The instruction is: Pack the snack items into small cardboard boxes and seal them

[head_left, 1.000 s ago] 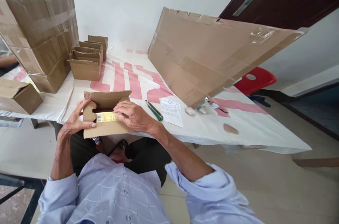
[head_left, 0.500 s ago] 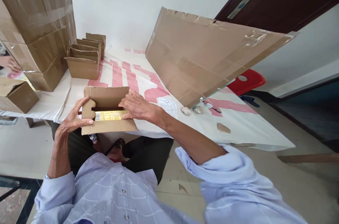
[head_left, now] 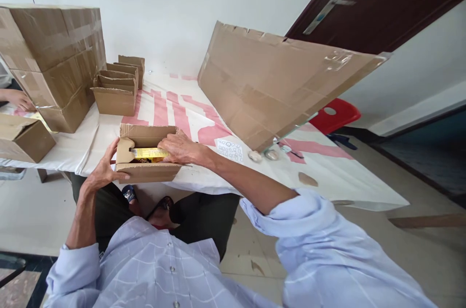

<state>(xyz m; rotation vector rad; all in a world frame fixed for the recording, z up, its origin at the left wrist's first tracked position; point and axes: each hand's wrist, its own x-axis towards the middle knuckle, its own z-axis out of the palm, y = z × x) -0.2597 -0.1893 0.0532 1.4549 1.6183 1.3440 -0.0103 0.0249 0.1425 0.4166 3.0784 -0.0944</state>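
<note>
A small open cardboard box (head_left: 149,171) rests at the near edge of the table (head_left: 189,118). My left hand (head_left: 104,172) grips its left end, thumb on the side flap. My right hand (head_left: 179,147) reaches into the box from the right, fingers pressed on a yellow packet (head_left: 147,153) lying inside it. The box's back flap stands up behind the packet.
Large taped cartons (head_left: 54,60) are stacked at the left, with a smaller box (head_left: 22,135) beside them and several open small boxes (head_left: 116,87) behind. A big flattened cardboard sheet (head_left: 276,84) leans at the right. Another person's hand (head_left: 20,99) shows at far left. A sticker sheet (head_left: 229,150) lies nearby.
The box has tipped from leaning toward me to lying flatter on the table. My right hand has pushed the yellow packet down into it. A green knife seen earlier is hidden now.
</note>
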